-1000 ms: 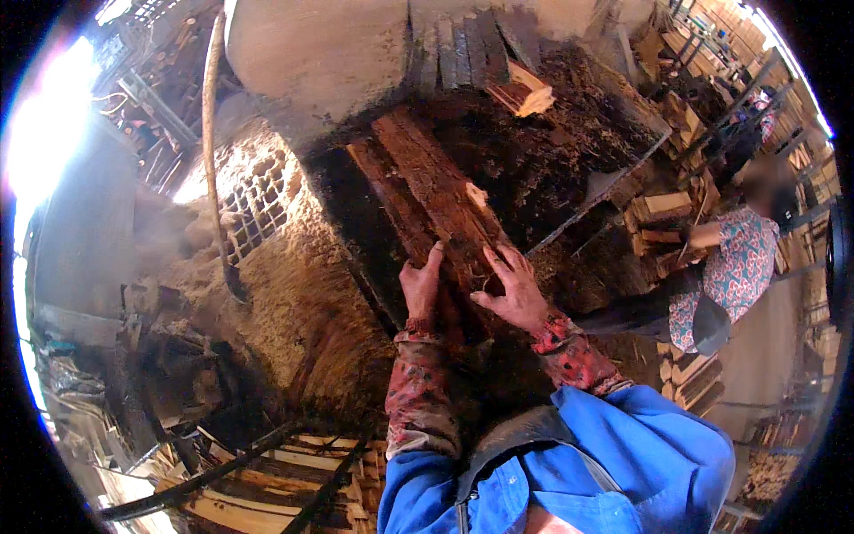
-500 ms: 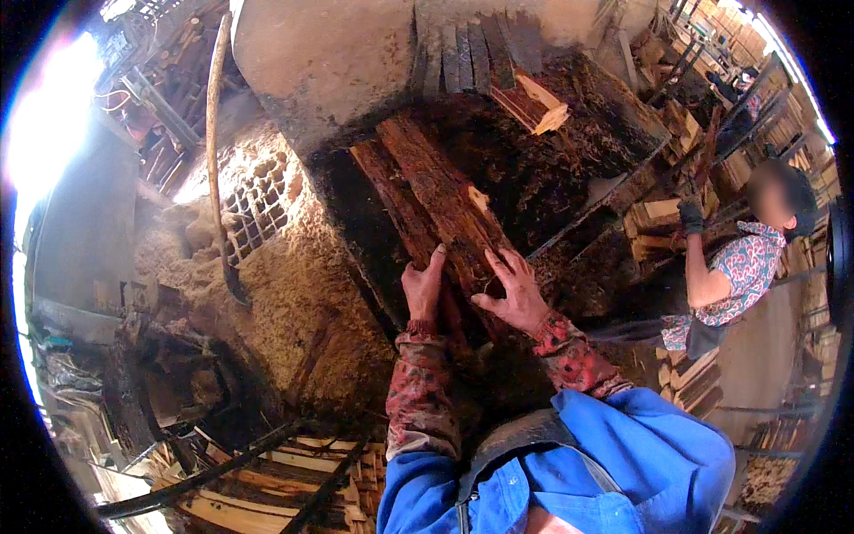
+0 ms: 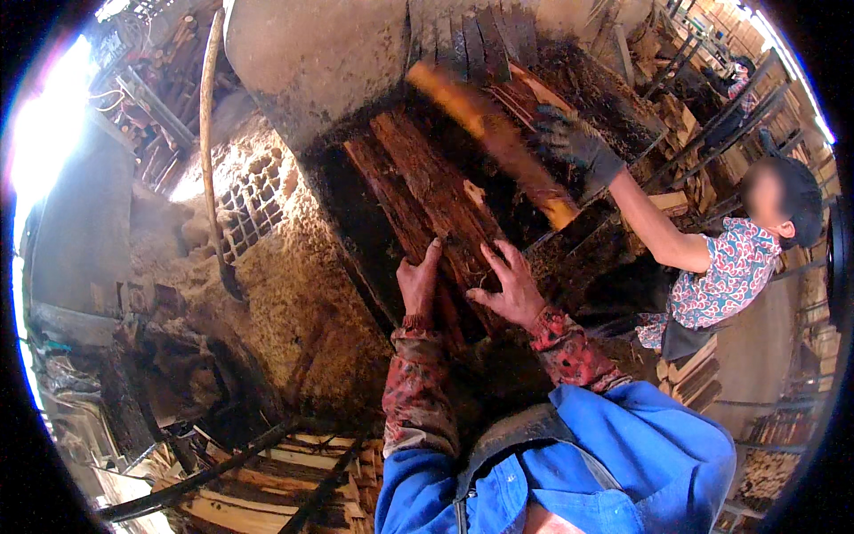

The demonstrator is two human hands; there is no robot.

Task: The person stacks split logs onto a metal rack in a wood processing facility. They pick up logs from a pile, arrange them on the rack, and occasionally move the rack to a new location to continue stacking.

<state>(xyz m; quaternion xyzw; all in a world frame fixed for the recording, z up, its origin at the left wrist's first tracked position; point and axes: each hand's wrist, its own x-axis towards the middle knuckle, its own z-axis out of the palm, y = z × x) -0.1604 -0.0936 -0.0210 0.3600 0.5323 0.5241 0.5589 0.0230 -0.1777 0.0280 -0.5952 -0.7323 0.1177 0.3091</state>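
two rough, bark-brown slabs lie side by side, slanting across the dark surface (image 3: 331, 189): a wide slab (image 3: 429, 182) with a pale patch on its right edge, and a narrow slab (image 3: 384, 196) just to its left. both have their near ends at the person's hands.

the left hand (image 3: 418, 283) is at the near end of the narrow slab, thumb pointing up along the wood; its other fingers are mostly hidden, so i cannot tell how firmly they grip. the right hand (image 3: 510, 287) is at the wide slab's near end, thumb and fingers spread apart, not clenched.

from the right, a co-worker's gloved hand (image 3: 578, 151) reaches over the surface, close to a motion-blurred yellow-orange piece of wood (image 3: 485, 125); whether it touches that piece is unclear. left of the surface, sawdust (image 3: 311, 311) is heaped below a grating (image 3: 256, 203), with a long wooden handle (image 3: 208, 125) beside it.
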